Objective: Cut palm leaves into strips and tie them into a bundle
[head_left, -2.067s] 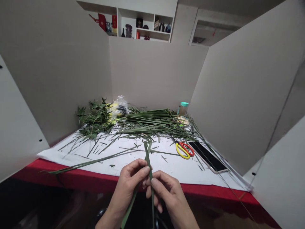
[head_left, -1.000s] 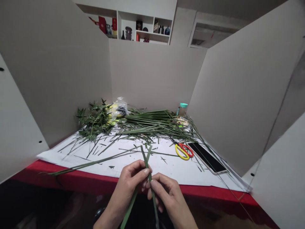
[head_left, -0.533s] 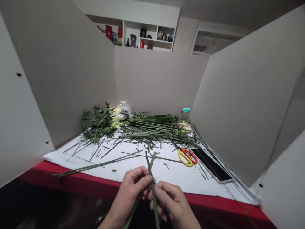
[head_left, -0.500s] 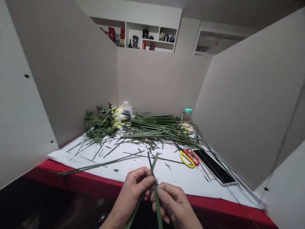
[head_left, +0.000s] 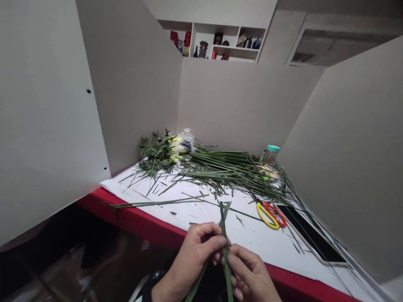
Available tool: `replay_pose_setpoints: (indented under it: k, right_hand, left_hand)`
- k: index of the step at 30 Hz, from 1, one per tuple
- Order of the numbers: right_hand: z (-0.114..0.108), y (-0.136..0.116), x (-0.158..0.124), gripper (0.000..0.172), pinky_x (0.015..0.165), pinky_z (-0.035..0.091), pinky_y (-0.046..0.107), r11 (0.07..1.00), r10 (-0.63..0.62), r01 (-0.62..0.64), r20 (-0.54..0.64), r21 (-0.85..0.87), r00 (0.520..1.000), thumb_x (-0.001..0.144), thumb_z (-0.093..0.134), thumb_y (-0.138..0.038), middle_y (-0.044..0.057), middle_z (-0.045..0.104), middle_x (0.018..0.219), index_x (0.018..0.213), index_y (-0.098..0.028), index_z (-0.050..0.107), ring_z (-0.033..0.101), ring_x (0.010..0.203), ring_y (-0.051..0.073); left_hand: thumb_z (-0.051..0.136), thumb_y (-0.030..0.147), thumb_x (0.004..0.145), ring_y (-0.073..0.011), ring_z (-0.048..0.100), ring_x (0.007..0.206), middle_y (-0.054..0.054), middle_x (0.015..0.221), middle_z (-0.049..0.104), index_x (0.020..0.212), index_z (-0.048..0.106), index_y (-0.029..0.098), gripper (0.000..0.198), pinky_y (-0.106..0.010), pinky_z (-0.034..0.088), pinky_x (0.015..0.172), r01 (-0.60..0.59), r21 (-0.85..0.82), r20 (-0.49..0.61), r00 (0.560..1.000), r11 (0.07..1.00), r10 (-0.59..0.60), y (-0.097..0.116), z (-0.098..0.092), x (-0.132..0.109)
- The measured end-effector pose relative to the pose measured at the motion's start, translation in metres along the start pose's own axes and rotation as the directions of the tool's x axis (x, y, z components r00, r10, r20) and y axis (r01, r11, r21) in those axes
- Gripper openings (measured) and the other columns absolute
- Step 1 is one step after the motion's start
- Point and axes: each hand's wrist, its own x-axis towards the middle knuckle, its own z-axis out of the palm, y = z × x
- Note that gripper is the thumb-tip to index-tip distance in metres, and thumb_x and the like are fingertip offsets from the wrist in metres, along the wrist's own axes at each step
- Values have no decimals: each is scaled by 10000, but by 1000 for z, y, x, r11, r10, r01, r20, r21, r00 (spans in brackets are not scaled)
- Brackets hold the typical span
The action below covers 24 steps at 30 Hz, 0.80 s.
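Long, narrow green bamboo leaf strips (head_left: 224, 235) run up and down through my two hands at the bottom of the view. My left hand (head_left: 198, 256) pinches them between its thumb and fingers. My right hand (head_left: 248, 274) grips them just beside it, its fingers partly hiding the strips. One strip hangs below my hands, and the upper ends stick out above them, split apart. Behind lies a heap of cut bamboo leaves (head_left: 233, 167) on a white paper sheet (head_left: 138, 186).
Red-and-yellow-handled scissors (head_left: 270, 216) and a black phone (head_left: 311, 239) lie on the paper at right. Bamboo sprigs (head_left: 155, 151), a plastic bag (head_left: 184, 141) and a teal-lidded jar (head_left: 270, 154) stand at the back. Grey partition walls surround the red-edged table (head_left: 135, 220).
My head has turned, so the table and its contents sit further right and tilted in the view. My hands keep hold of the strips, and they have moved right in the frame.
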Motion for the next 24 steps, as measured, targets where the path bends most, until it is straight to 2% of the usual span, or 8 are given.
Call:
replay_pose_setpoints:
  k: [5, 8, 10, 12, 14, 16, 19, 24]
  right_hand:
    - [5, -4, -4, 454, 417, 158, 171, 1000, 28, -29, 102, 10, 994, 694, 793, -578, -69, 415, 506, 706, -148, 646, 220, 419, 17]
    - [12, -18, 4, 433, 452, 248, 192, 984, -72, 89, 111, -155, 991, 748, 749, -564, -29, 486, 563, 660, -165, 606, 352, 486, 67]
    - [23, -33, 18, 407, 523, 358, 221, 912, -180, 233, 181, -338, 967, 822, 679, -528, -1, 541, 597, 639, -175, 592, 469, 574, 117]
    - [39, -49, 39, 353, 550, 403, 232, 746, -297, 381, 238, -547, 925, 908, 572, -454, -5, 568, 599, 681, -184, 597, 506, 577, 131]
    - [56, -58, 68, 336, 523, 405, 219, 401, -412, 532, 372, -745, 832, 985, 422, -334, -2, 604, 650, 733, -182, 585, 521, 563, 121]
    - [70, -58, 98, 239, 626, 451, 225, 286, -384, 574, 457, -767, 803, 979, 463, -269, 15, 672, 763, 846, -176, 639, 587, 679, 135]
    - [79, -45, 135, 93, 799, 438, 285, 99, -331, 616, 558, -781, 761, 908, 586, -160, 65, 695, 925, 917, -167, 678, 592, 886, 188]
    - [77, -28, 152, 207, 779, 382, 333, -149, -248, 634, 649, -759, 719, 892, 533, -53, 105, 654, 865, 767, -155, 663, 534, 866, 225]
  left_hand:
    - [785, 322, 704, -71, 413, 456, 17, 503, 515, 663, 653, 117, 247, -195, 314, 480, 29, -148, 75, 997, 989, -18, -9, -7, 0]
    - [713, 360, 786, -91, 479, 505, -7, 590, 548, 686, 633, 132, 262, -206, 379, 513, -44, -252, 22, 998, 967, 52, -8, -11, 1]
    - [649, 328, 853, -85, 513, 547, -9, 671, 561, 706, 614, 142, 239, -203, 412, 553, -117, -295, -49, 993, 948, 108, -5, -15, -2]
    - [614, 304, 888, -57, 479, 495, 14, 686, 542, 733, 589, 159, 214, -188, 390, 512, -171, -317, -102, 984, 933, 145, 0, -21, -9]
    - [614, 305, 897, -25, 380, 414, 41, 669, 515, 738, 557, 174, 213, -170, 310, 430, -203, -323, -150, 975, 925, 162, 5, -31, -19]
    - [656, 296, 873, -6, 286, 393, 55, 661, 488, 739, 547, 178, 210, -156, 240, 390, -226, -300, -238, 959, 927, 156, 9, -45, -31]
    - [728, 257, 814, -8, 247, 413, 65, 656, 456, 785, 567, 189, 178, -148, 244, 390, -262, -230, -442, 886, 937, 139, 14, -67, -48]
    - [737, 293, 805, -29, 271, 427, 71, 628, 469, 983, 609, 238, 226, -145, 264, 390, -253, -122, -556, 819, 960, 145, 18, -81, -61]
